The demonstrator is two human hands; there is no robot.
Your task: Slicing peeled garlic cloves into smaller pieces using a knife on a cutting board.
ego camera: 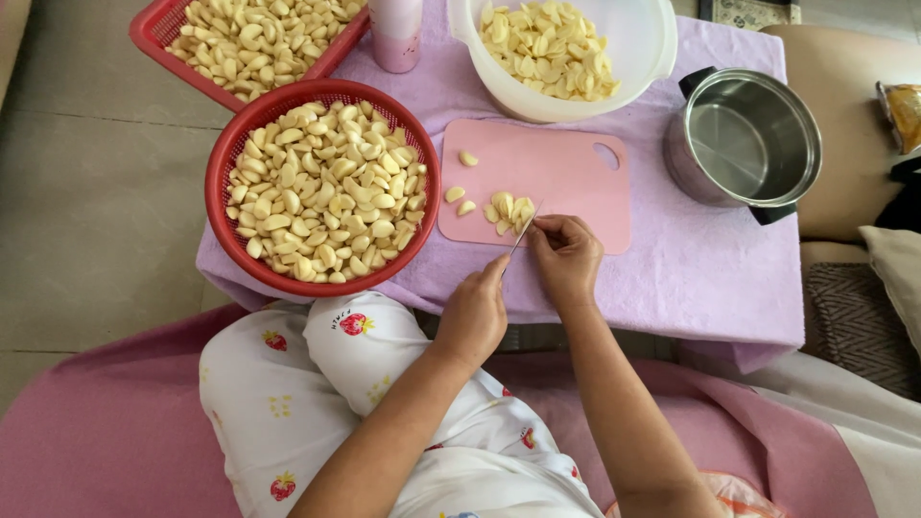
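Hands (523,278) beside garlic-filled red basket (230,153)

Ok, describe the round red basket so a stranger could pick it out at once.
Start at the lilac tablecloth on the low table. On its left edge, beside the pink cutting board, sits the round red basket, heaped with peeled garlic cloves. The other red basket behind it is rectangular.

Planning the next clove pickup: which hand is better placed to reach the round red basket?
Probably left. The left hand is nearer the round red basket; the right hand, over the cutting board, would have to cross it. But the left seems to hold the knife.
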